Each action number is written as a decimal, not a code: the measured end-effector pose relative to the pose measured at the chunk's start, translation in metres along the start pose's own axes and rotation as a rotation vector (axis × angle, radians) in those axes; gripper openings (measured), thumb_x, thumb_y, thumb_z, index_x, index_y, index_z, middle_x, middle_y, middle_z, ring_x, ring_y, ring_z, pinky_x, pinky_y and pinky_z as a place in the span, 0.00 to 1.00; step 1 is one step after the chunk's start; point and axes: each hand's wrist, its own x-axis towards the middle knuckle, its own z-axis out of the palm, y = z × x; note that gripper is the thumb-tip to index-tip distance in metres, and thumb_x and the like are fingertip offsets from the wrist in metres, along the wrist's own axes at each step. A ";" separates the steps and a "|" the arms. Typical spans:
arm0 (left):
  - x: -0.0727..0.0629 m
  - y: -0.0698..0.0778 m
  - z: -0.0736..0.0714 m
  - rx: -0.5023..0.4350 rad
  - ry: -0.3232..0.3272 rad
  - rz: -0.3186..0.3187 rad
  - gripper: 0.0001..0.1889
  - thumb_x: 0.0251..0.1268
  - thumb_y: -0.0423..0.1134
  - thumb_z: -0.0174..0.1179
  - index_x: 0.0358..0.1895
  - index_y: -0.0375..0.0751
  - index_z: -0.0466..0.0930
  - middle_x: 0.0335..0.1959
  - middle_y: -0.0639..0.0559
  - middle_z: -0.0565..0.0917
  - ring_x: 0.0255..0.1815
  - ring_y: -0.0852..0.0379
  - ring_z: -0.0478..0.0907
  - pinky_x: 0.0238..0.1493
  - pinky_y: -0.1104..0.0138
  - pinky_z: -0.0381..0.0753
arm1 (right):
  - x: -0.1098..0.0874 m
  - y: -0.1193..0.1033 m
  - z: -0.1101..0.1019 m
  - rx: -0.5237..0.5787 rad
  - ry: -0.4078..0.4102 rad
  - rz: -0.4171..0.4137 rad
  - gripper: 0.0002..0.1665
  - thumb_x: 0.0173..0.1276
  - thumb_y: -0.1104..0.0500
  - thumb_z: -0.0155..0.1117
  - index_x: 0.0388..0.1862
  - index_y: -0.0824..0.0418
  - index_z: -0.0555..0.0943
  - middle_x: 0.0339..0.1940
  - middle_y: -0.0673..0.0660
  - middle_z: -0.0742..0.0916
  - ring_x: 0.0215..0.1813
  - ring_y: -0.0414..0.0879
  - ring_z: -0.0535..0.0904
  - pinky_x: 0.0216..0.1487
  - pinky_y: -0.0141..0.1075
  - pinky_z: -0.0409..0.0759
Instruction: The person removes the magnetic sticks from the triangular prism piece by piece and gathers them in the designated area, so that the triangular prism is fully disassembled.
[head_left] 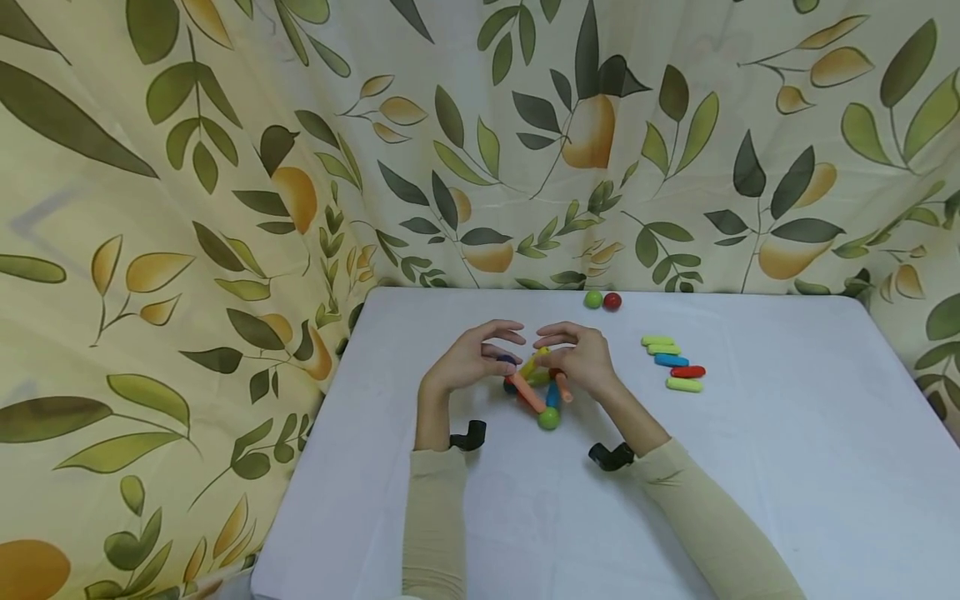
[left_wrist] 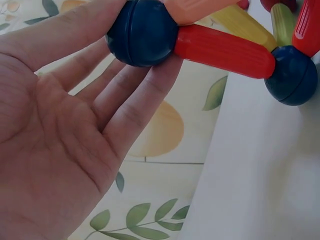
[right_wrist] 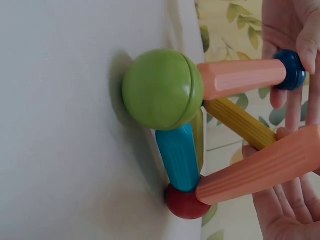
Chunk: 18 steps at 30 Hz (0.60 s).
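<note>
My left hand (head_left: 468, 354) pinches a dark blue ball (left_wrist: 145, 32) between thumb and fingers. A red stick (left_wrist: 225, 51) and a salmon stick (right_wrist: 245, 79) join that ball. My right hand (head_left: 581, 358) has its thumb and fingers around the upper end of a yellow stick (right_wrist: 240, 122). These belong to a frame of sticks and balls on the table, with a green ball (right_wrist: 160, 90), a dark red ball (right_wrist: 187, 202), a blue stick (right_wrist: 177, 157) and a second blue ball (left_wrist: 291, 75) low down. Another salmon stick (right_wrist: 255, 167) rises from the dark red ball, in front of the right hand.
Several loose sticks (head_left: 671, 361), yellow-green, blue and red, lie in a column to the right on the white table (head_left: 787, 467). At the back edge sit a green ball (head_left: 593, 299) and a red ball (head_left: 612, 302). A leaf-patterned curtain (head_left: 480, 167) hangs behind and to the left.
</note>
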 end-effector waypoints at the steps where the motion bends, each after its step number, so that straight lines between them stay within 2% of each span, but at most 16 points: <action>1: 0.001 0.000 0.001 0.005 0.006 0.000 0.34 0.65 0.25 0.70 0.72 0.50 0.73 0.62 0.47 0.82 0.54 0.50 0.87 0.53 0.59 0.87 | 0.000 0.000 0.000 0.004 0.002 -0.002 0.26 0.61 0.63 0.80 0.58 0.59 0.85 0.48 0.56 0.92 0.42 0.48 0.90 0.39 0.34 0.87; 5: 0.004 0.001 0.005 0.011 0.014 0.001 0.33 0.65 0.25 0.70 0.72 0.51 0.74 0.61 0.47 0.83 0.53 0.51 0.88 0.53 0.59 0.87 | -0.001 0.002 -0.001 0.029 0.014 0.017 0.28 0.62 0.64 0.79 0.61 0.63 0.83 0.49 0.58 0.91 0.43 0.48 0.90 0.40 0.31 0.86; 7: 0.005 0.002 0.006 0.016 0.014 -0.004 0.33 0.65 0.26 0.70 0.71 0.52 0.74 0.60 0.49 0.83 0.53 0.52 0.88 0.53 0.59 0.87 | 0.000 0.005 -0.001 0.046 0.022 0.049 0.27 0.62 0.63 0.79 0.61 0.62 0.83 0.51 0.59 0.91 0.44 0.48 0.89 0.43 0.32 0.87; 14: 0.005 0.002 0.007 0.028 0.012 -0.024 0.33 0.65 0.27 0.72 0.71 0.55 0.75 0.60 0.52 0.84 0.53 0.53 0.88 0.54 0.59 0.87 | 0.007 0.016 -0.017 0.351 0.026 0.122 0.34 0.68 0.65 0.75 0.70 0.69 0.75 0.62 0.72 0.83 0.44 0.50 0.92 0.50 0.42 0.88; 18: 0.005 0.002 0.008 0.022 0.014 -0.023 0.34 0.64 0.26 0.71 0.71 0.55 0.75 0.60 0.51 0.84 0.53 0.52 0.88 0.53 0.59 0.87 | 0.006 0.013 -0.024 0.351 0.038 0.115 0.31 0.68 0.66 0.75 0.69 0.67 0.76 0.64 0.74 0.82 0.46 0.47 0.91 0.51 0.42 0.87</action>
